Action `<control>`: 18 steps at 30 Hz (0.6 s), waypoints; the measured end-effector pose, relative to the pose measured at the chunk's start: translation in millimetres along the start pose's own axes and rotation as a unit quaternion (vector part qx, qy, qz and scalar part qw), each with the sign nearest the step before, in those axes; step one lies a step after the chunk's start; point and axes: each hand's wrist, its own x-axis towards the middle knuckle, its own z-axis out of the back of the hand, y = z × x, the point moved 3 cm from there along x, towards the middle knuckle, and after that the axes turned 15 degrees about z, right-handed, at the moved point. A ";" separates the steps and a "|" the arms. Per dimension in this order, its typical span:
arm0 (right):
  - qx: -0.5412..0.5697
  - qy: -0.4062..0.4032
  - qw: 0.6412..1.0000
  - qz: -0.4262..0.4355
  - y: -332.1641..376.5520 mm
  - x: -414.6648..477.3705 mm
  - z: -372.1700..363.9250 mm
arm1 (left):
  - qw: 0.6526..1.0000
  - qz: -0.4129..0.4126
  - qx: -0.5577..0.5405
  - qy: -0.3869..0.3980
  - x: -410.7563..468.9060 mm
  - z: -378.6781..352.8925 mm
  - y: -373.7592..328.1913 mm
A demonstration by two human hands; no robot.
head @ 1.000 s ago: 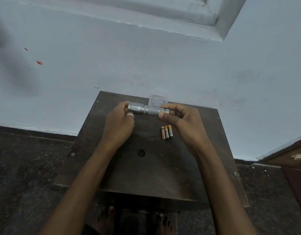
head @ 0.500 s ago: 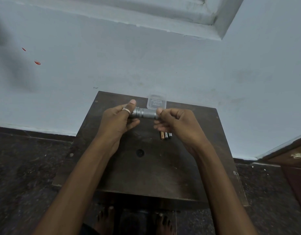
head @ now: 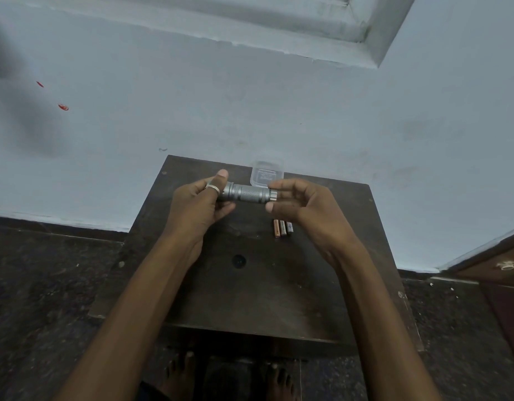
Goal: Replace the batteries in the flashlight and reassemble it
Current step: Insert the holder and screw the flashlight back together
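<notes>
Both hands hold a grey metal flashlight [head: 247,193] level above the far half of a dark wooden table [head: 258,299], its long axis running left to right. At the left, the left hand [head: 196,205] wraps the wider head end, fingers curled under it and the thumb raised on top; a silver ring [head: 213,189] sits on that hand. The knurled barrel shows bare between the two hands. At the right, the right hand [head: 303,208] pinches the tail end, with the forefinger above and the thumb below the small end cap, and the remaining fingers loosely curled and clear of the barrel. Just behind the flashlight, at the table's far edge near the pale wall [head: 279,105], stands a small clear plastic box [head: 266,173]. Below the right hand, three small batteries [head: 282,228] lie side by side on the tabletop, touching one another and pointing away from the person; the hand partly covers their far ends. A round dark hole [head: 238,260] marks the table nearer the middle. Bare toes show at the bottom edge, on the dark speckled floor [head: 47,285].
</notes>
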 end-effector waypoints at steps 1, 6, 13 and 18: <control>-0.004 0.002 1.000 0.000 -0.4 0.2 0.5 | 1.000 -0.001 0.000 0.001 0.0 -0.1 0.1; -0.022 0.015 0.999 -0.025 -4.7 -1.7 -0.6 | 1.000 -0.011 0.008 0.003 -0.3 -3.3 0.6; -0.119 0.022 0.990 -0.072 -6.3 -1.0 -1.7 | 1.000 -0.017 0.019 0.003 -1.0 -5.6 1.8; -0.027 0.017 0.999 -0.016 -1.2 0.4 -0.3 | 1.000 -0.010 0.007 -0.015 1.6 -1.7 0.2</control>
